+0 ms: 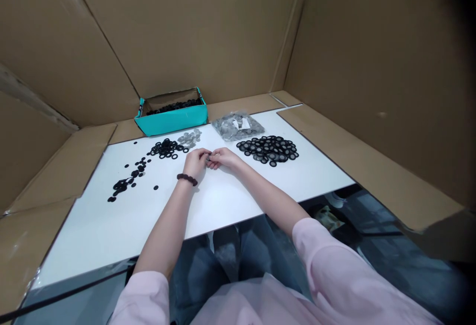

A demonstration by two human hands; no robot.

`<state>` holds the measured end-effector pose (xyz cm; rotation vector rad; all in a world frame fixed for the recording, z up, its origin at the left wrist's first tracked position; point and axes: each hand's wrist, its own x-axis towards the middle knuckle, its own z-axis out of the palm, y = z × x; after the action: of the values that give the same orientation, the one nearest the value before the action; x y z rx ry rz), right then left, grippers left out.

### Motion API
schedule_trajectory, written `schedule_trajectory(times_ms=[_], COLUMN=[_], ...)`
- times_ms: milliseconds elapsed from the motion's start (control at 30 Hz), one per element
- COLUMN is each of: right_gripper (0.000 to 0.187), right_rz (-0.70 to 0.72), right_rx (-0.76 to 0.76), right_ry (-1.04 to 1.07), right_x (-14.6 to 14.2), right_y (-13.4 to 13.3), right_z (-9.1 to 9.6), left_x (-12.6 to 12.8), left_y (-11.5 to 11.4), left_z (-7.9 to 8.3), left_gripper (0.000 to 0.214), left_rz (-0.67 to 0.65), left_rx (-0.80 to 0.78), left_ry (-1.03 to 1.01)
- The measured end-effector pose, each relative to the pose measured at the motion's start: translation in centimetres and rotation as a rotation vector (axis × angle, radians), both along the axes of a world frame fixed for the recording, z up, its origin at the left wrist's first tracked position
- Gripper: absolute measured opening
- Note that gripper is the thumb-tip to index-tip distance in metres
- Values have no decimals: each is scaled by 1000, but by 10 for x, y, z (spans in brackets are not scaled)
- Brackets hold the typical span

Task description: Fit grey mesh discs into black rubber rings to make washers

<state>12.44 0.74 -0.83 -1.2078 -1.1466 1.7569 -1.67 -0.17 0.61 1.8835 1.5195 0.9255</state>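
Note:
My left hand [196,162], with a dark beaded bracelet above it, meets my right hand [223,158] over the middle of the white tabletop [223,201]. The fingers of both hands are pinched together around something small, dark and greyish, mostly hidden by the fingertips. Just beyond and left of my left hand lie a pile of black rings [163,147] and a heap of clear or grey discs [189,138]. To the right of my right hand spreads a large pile of black-rimmed discs with grey centres [271,149].
Small solid black discs [121,185] are scattered at the left. A turquoise box [173,121] of black pieces stands at the back, beside a clear plastic bag [238,126] of grey discs. Cardboard walls [193,32] enclose the back and sides.

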Motion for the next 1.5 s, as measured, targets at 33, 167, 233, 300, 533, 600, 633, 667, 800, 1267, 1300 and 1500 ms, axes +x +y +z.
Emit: schedule_trajectory(times_ms=[33, 167, 233, 300, 533, 600, 633, 667, 800, 1267, 1300, 1500], right_gripper=[22, 21, 21, 21, 18, 18, 19, 19, 17, 18, 18, 20], right_rz=[5, 31, 33, 32, -12, -21, -24, -26, -49, -222, -189, -79], right_rx=[1, 17, 33, 55, 151, 179, 197, 222, 324, 32, 16, 70], right_ry=[-6, -35, -40, -46, -146, -170, -190, -216, -336, 28, 44, 20], right_x=[0, 2, 3, 4, 5, 5, 5, 4, 3, -3, -2, 3], right_y=[0, 0, 1, 2, 0, -3, -4, -5, -8, -4, -4, -4], right_z=[0, 0, -1, -2, 1, 3, 4, 4, 5, 4, 5, 2], left_x=[0, -2, -3, -4, -4, -4, -4, -4, -6, 6, 5, 0], left_y=[1, 2, 2, 2, 2, 2, 3, 3, 4, 5, 6, 5], left_z=[1, 3, 3, 3, -1, -2, -2, -2, -2, -13, -12, -7], left_gripper=[17, 20, 21, 20, 24, 21, 17, 13, 5, 22, 24, 29], left_rz=[7, 62, 55, 45, -1, -24, -30, -29, 24, 122, 106, 19], left_rx=[-22, -228, -321, -339, -146, -171, -186, -197, -194, -163, -128, -27], left_ry=[-31, -275, -375, -381, -128, -151, -156, -150, -80, -356, -331, -145])
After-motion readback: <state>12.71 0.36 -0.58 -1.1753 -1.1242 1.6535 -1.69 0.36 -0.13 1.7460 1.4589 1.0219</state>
